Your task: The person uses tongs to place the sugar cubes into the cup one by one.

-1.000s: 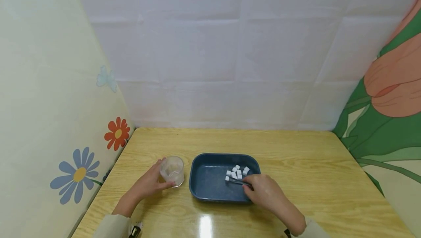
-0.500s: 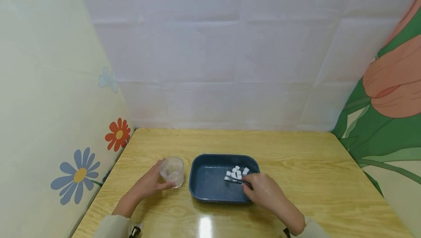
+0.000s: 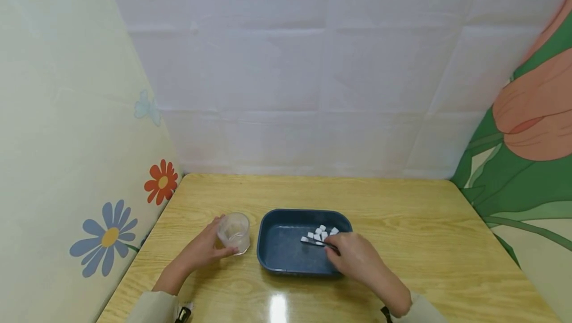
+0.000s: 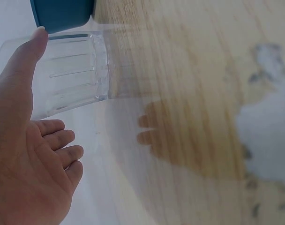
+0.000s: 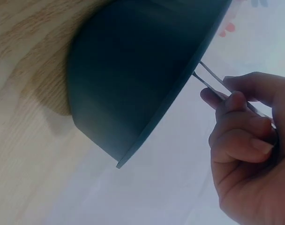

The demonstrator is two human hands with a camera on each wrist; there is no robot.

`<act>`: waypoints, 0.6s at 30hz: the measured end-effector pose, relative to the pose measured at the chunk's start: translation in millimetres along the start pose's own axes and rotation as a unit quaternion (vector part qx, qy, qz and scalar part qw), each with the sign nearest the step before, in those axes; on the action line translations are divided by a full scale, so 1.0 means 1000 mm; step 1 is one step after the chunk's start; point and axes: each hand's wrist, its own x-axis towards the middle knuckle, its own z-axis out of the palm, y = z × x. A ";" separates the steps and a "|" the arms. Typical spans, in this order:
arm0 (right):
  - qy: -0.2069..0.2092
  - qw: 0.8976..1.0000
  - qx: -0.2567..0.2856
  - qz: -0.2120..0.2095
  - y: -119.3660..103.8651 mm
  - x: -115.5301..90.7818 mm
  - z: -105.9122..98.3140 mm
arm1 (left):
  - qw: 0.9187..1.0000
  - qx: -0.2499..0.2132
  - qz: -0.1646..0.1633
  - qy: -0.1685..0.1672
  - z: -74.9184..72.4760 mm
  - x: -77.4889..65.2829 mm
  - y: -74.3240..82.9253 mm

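My left hand holds a clear glass tumbler upright on the table, left of a dark blue rectangular tray. In the left wrist view the thumb lies along the tumbler's wall and the fingers curl at its other side. My right hand reaches over the tray's right end, pinching metal tweezers between thumb and fingers. Their tips are at a small white cube on the near left of a cluster of several white cubes. The tray wall hides the tips in the right wrist view.
The wood-grain table reaches back to a creased white sheet. Flower-patterned panels stand at the left and right sides. The tray's left half shows bare floor.
The right hand and tweezers have shifted slightly left. The white cube at the tips has moved a little left, away from the cluster. The left hand and tumbler have stayed put.
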 end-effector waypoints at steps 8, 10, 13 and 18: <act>0.004 1.000 0.008 -0.016 -0.005 0.004 -0.002 | 1.000 -0.001 -0.001 0.000 -0.001 0.000 0.002; 0.008 1.000 0.008 -0.024 -0.006 0.004 -0.002 | 1.000 0.000 -0.003 -0.001 -0.001 0.000 0.002; 0.016 0.999 0.011 -0.037 -0.007 0.006 -0.002 | 1.000 0.001 -0.005 -0.002 -0.001 0.000 0.002; 0.029 0.998 0.013 -0.049 -0.011 0.009 -0.003 | 1.000 -0.001 -0.007 -0.002 0.000 0.000 0.002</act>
